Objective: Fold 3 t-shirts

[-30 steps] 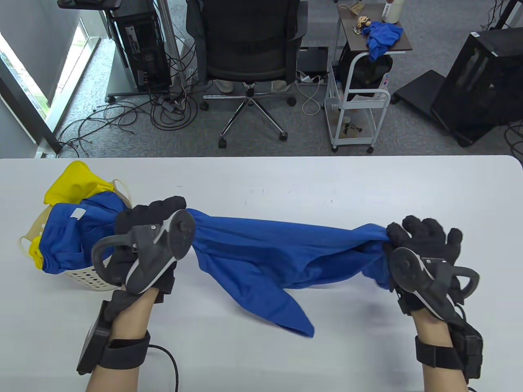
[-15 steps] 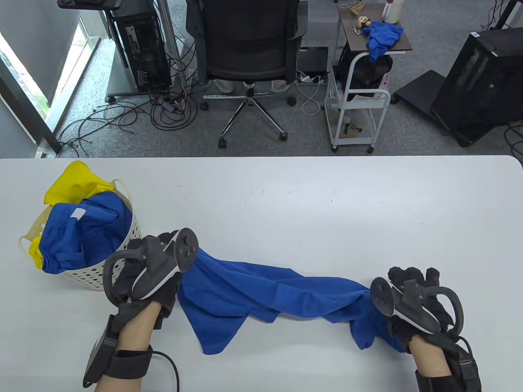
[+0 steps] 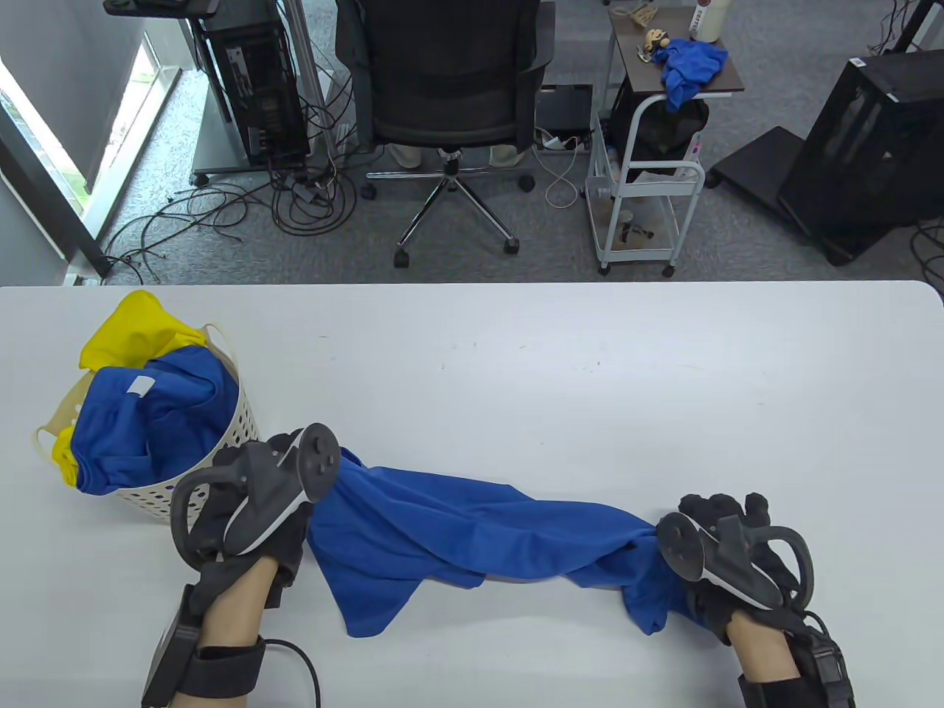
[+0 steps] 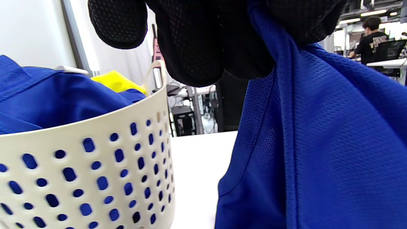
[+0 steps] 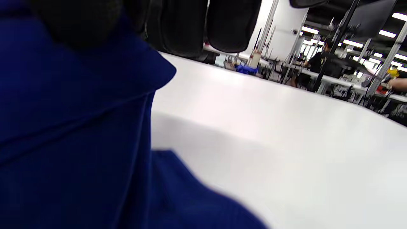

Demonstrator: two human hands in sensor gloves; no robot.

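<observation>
Table view: left hand (image 3: 251, 509) and right hand (image 3: 726, 560) each grip one end of a limp, light blue t-shirt (image 3: 472, 527), best held by its edges.

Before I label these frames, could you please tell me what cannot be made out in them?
- Table view: the fingers of the left hand and right hand on the blue t-shirt, hidden under the trackers.
- Table view: the garments in the basket; bunched, count unclear.
- Right wrist view: the shirt is blurred and dark, so the grip is unclear.
- Left wrist view: the basket is cut off by the edge.
</observation>
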